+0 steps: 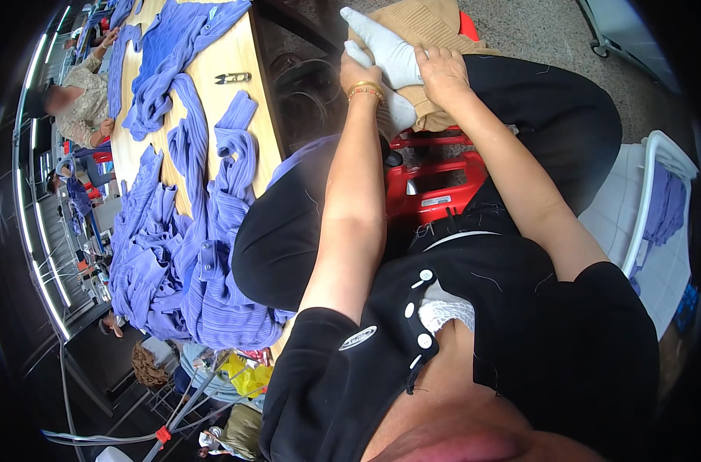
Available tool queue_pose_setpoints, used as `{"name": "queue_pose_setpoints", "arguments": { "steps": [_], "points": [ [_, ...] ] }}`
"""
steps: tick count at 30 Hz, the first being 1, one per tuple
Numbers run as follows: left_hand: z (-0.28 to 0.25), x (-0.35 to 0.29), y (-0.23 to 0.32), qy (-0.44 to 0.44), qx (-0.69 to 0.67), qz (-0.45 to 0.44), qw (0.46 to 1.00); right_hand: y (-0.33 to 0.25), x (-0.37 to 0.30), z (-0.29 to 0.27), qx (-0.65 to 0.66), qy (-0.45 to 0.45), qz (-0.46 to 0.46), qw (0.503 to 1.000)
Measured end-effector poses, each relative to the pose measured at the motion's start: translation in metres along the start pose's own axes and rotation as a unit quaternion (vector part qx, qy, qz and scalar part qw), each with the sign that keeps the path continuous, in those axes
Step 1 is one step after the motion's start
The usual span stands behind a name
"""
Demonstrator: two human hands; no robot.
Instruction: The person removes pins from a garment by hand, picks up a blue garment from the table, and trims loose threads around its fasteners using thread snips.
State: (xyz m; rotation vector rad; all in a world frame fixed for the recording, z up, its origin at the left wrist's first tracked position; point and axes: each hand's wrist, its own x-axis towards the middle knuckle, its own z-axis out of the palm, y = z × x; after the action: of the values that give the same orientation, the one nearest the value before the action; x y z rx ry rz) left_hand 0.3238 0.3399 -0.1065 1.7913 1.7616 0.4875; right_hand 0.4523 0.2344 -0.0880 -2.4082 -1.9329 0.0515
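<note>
At the top centre a light grey sock (393, 58) is on one foot. My left hand (360, 73), with a gold bracelet and a beaded one on its wrist, is closed around the foot near its front; some of its fingers are hidden. My right hand (443, 75) lies at the ankle end, its fingers bent onto the sock's upper edge. Another grey sock (401, 112) shows below, partly covered by my left wrist. Under the feet is brown ribbed knit fabric (431, 27).
Purple ribbed knit garments (158, 239) heap over the wooden table (220, 50) on my left, with small thread snips (233, 78) among them. A red plastic stool (439, 189) is between my legs. At right, a white plastic crate (635, 208) holds purple fabric. Across the table sits another person (77, 104).
</note>
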Motion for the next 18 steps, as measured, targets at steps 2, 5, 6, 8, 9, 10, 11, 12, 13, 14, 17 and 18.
{"name": "queue_pose_setpoints", "arguments": {
  "steps": [2, 5, 6, 8, 9, 10, 11, 12, 13, 14, 17, 18],
  "points": [
    [0.005, -0.002, 0.001, 0.006, 0.000, -0.009, 1.000, 0.003, -0.001, 0.001, -0.006, 0.005, 0.003, 1.000],
    [0.007, 0.004, -0.008, 0.070, -0.005, -0.006, 0.998, -0.002, 0.004, -0.003, -0.008, 0.010, 0.000, 1.000],
    [0.008, 0.004, -0.009, 0.069, -0.007, -0.009, 0.998, -0.001, 0.004, -0.002, -0.007, 0.009, -0.001, 1.000],
    [0.009, 0.004, -0.011, 0.069, -0.008, -0.013, 0.998, -0.002, 0.003, 0.000, -0.006, 0.007, -0.003, 1.000],
    [0.008, 0.004, -0.011, 0.056, -0.001, -0.009, 0.998, -0.001, 0.002, 0.000, -0.002, 0.009, -0.003, 1.000],
    [0.008, 0.005, -0.010, 0.045, 0.007, -0.006, 0.999, -0.001, 0.002, 0.001, 0.003, 0.012, -0.003, 1.000],
    [0.006, 0.006, -0.011, 0.045, 0.008, -0.006, 0.999, -0.002, 0.001, 0.003, 0.003, 0.013, -0.003, 1.000],
    [0.005, 0.006, -0.011, 0.027, 0.001, 0.008, 1.000, -0.001, 0.000, 0.003, 0.003, 0.012, -0.003, 1.000],
    [0.004, 0.006, -0.010, 0.009, -0.006, 0.021, 1.000, -0.001, -0.001, 0.003, 0.003, 0.011, -0.003, 1.000],
    [0.005, 0.005, -0.009, 0.007, -0.007, 0.021, 1.000, 0.001, -0.001, 0.004, 0.001, 0.010, -0.002, 1.000],
    [0.008, 0.004, -0.002, -0.009, 0.007, 0.002, 1.000, 0.005, -0.001, 0.004, 0.002, 0.008, -0.002, 1.000],
    [0.010, 0.004, -0.003, 0.000, 0.011, 0.006, 1.000, 0.005, 0.000, 0.005, -0.003, 0.003, -0.002, 1.000]
  ]
}}
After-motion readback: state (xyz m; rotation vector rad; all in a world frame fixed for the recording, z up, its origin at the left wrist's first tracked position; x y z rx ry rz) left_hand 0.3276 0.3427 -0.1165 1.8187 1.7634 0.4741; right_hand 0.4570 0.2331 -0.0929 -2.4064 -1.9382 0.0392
